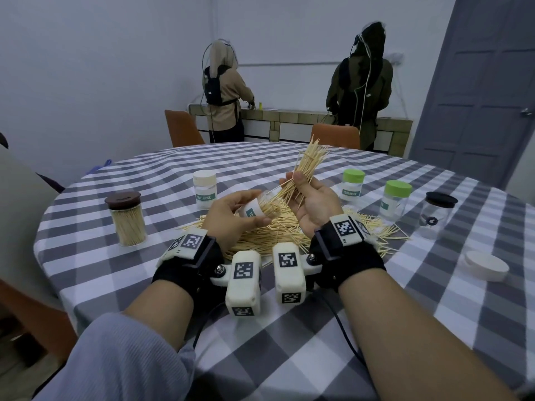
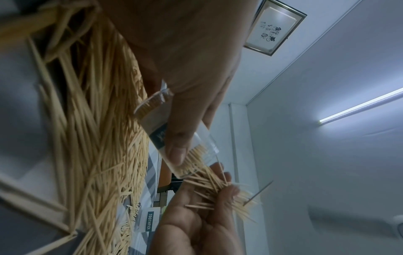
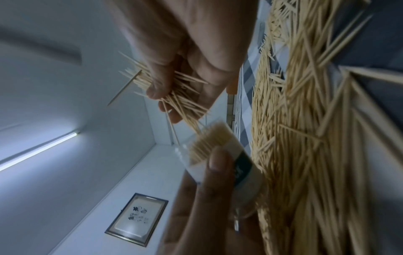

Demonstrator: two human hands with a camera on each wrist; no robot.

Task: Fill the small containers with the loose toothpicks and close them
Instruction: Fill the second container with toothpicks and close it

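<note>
My left hand [image 1: 231, 211] grips a small clear open container [image 1: 262, 208], tilted with its mouth toward the right and partly filled with toothpicks. My right hand [image 1: 307, 195] pinches a bundle of toothpicks [image 1: 307, 166] fanning up and away, its lower ends at the container's mouth. In the left wrist view the container [image 2: 185, 138] lies under my thumb, with the bundle [image 2: 220, 188] just beyond it. The right wrist view shows the bundle [image 3: 174, 93] above the container [image 3: 220, 150]. A pile of loose toothpicks [image 1: 278, 235] lies on the checked tablecloth [image 1: 289, 342] under both hands.
A full brown-lidded jar [image 1: 127, 218] stands at left, a cream-lidded container [image 1: 205, 188] behind the hands. Two green-lidded containers [image 1: 353, 183] [image 1: 396, 199] and a black-lidded clear jar [image 1: 437, 212] stand at right. A loose cream lid [image 1: 486, 264] lies near the right edge. Two people stand at the far counter.
</note>
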